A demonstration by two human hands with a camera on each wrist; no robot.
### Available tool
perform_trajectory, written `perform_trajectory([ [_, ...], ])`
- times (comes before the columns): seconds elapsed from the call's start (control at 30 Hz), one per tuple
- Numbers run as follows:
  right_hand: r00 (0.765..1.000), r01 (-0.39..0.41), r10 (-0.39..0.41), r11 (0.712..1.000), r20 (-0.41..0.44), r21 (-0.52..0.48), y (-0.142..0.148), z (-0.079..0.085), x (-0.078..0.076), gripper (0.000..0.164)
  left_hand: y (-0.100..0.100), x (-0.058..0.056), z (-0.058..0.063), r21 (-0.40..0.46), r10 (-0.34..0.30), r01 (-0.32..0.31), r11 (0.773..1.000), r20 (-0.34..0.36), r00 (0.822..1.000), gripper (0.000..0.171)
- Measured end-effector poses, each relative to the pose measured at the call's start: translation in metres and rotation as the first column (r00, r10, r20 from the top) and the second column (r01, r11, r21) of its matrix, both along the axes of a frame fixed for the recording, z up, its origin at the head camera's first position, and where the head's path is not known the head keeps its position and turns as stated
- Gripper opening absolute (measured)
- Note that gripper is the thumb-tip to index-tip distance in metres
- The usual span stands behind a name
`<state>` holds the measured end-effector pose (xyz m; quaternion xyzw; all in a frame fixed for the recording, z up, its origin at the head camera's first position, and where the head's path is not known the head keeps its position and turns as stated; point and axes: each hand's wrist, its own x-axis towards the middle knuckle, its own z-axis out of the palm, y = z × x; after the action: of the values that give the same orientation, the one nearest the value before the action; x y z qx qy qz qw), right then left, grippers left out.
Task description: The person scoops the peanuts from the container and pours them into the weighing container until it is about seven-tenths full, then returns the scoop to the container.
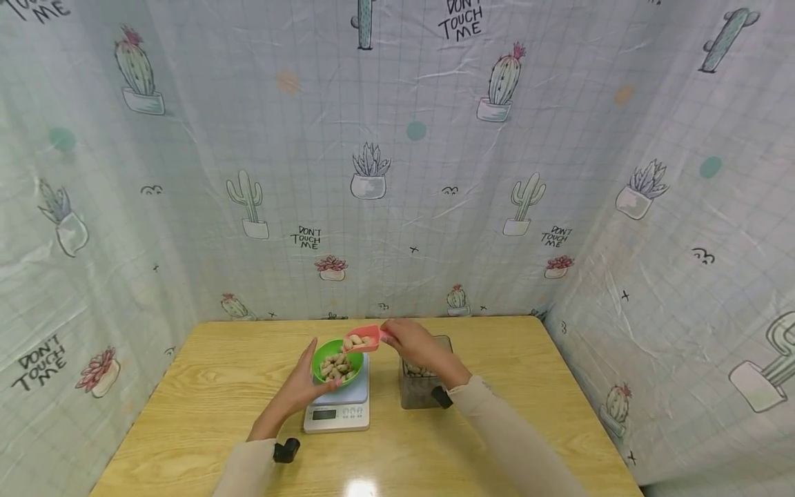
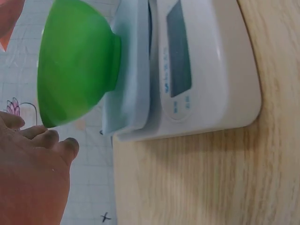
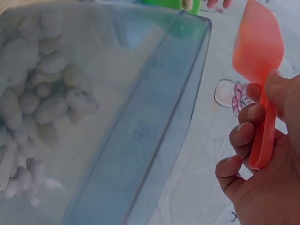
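Note:
A green bowl with peanuts in it sits on the platform of a white kitchen scale. My left hand spreads round the bowl's near-left side, thumb and fingers apart along the rim; in the left wrist view its fingertips are right at the green wall. Over the bowl's far-right rim is a red scoop carrying several peanuts. The fingers and thumb of my right hand grip its handle, as the right wrist view also shows.
Below my right forearm stands a clear grey plastic box holding more peanuts, to the right of the scale. All of it rests on a wooden table. A patterned curtain hangs close behind and along both sides.

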<state>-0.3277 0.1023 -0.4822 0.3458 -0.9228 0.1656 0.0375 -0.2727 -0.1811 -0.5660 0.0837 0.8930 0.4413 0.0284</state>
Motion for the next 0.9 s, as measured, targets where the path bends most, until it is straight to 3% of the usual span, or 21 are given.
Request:
perform_trajectory([
  [0.37,1.000,0.002,-0.003,0.987,0.005,0.159,-0.011,-0.009,-0.009,0.025,0.001,-0.003,-0.009,-0.020,0.000,0.001,1.000,0.027,1.000,0.114],
  [0.63,0.998,0.011,0.004,0.969,-0.062,0.247,-0.024,0.003,-0.009,0.023,-0.001,-0.002,-0.010,-0.009,0.011,-0.010,1.000,0.037,0.999,0.111],
  [0.9,0.989,-0.021,0.066,0.952,-0.136,0.307,-0.037,0.021,-0.009,0.020,0.000,-0.003,-0.011,-0.019,0.008,-0.007,1.000,0.042,0.999,0.111],
])
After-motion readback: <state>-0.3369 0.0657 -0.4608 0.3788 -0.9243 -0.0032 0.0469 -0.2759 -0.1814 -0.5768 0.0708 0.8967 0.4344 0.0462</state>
